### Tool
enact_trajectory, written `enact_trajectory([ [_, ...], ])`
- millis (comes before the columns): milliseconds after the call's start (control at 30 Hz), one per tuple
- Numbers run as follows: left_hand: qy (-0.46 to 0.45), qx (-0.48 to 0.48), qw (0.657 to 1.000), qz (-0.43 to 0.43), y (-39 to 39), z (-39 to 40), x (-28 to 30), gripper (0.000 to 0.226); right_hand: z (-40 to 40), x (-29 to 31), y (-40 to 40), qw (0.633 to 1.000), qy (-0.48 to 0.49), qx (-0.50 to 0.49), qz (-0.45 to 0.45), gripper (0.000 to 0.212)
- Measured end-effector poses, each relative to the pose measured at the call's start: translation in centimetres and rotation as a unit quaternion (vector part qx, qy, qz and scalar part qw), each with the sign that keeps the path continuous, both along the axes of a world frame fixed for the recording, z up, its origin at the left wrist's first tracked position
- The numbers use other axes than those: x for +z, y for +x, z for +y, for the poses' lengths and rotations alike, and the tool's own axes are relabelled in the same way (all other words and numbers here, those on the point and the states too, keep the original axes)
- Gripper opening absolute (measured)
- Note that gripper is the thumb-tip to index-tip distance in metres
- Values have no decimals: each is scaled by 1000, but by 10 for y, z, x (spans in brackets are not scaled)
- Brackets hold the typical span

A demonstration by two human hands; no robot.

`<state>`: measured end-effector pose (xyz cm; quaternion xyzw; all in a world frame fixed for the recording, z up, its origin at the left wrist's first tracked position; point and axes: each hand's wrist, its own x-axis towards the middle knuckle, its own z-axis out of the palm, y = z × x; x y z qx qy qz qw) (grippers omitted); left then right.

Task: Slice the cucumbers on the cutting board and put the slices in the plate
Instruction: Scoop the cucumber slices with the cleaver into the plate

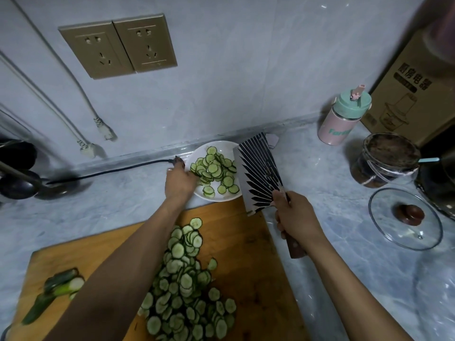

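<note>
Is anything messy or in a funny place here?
Nothing is spilled or broken. One thing stands out: the glass pot lid lies flat on the counter, away from any pot. The cucumber slices sit heaped on the cutting board.

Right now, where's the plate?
In the head view the plate sits on the counter by the wall, just beyond the cutting board, between the left hand and the cleaver.

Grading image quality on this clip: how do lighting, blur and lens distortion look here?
Head view: dim, flat indoor light; glare only on the glass lid. Wide-angle bending curves the wall sockets and the cutting board edges. Motion blur smears the cleaver into repeated streaks and softens the cucumber ends at lower left. Slices on the plate stay fairly sharp. A blurred shape fills the top right corner.
</note>
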<state>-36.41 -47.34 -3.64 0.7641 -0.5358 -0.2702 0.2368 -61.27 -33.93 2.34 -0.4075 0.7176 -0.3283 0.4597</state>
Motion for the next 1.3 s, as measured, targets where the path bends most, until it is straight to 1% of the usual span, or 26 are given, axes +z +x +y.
enact_trajectory([
  [67, 67, 7, 996, 54, 2, -1, 3, 28, 5, 0, 2, 1000, 2, -6, -16, 43],
  [133, 81, 22, 992, 98, 4, -3, 6, 28, 11, 0, 4, 1000, 4, -10, -20, 44],
  [200, 74, 35, 989, 122, 5, 0, 10, 29, 17, 2, 4, 1000, 4, -12, -26, 45],
  [400, 22, 57, 989, 132, -2, 41, 37, 26, 47, 22, -5, 996, -21, -49, -69, 47],
  [467, 25, 53, 990, 131, -8, 67, 44, 23, 62, 29, -10, 995, -36, -59, -79, 48],
  [600, 65, 35, 985, 158, -28, 125, 43, 19, 96, 35, -19, 992, -45, -75, -90, 39],
  [667, 70, 34, 981, 177, -39, 149, 37, 21, 110, 35, -23, 992, -43, -74, -89, 37],
  [800, 94, 63, 979, 167, -52, 178, 32, 20, 134, 29, -30, 993, -30, -74, -88, 37],
  [900, 101, 97, 976, 170, -57, 184, 32, 25, 146, 23, -32, 994, -21, -61, -88, 38],
  [1000, 101, 104, 976, 163, -60, 188, 35, 27, 155, 18, -30, 995, -12, -49, -91, 39],
  [1133, 105, 106, 979, 139, -61, 192, 39, 23, 160, 13, -26, 998, -10, -12, -55, 49],
  [1200, 92, 86, 987, 102, -58, 193, 43, 19, 162, 11, -26, 999, -21, 10, -29, 53],
  [1300, 16, 30, 999, 12, -43, 205, 55, 24, 170, 10, -26, 999, -37, 35, -2, 58],
])
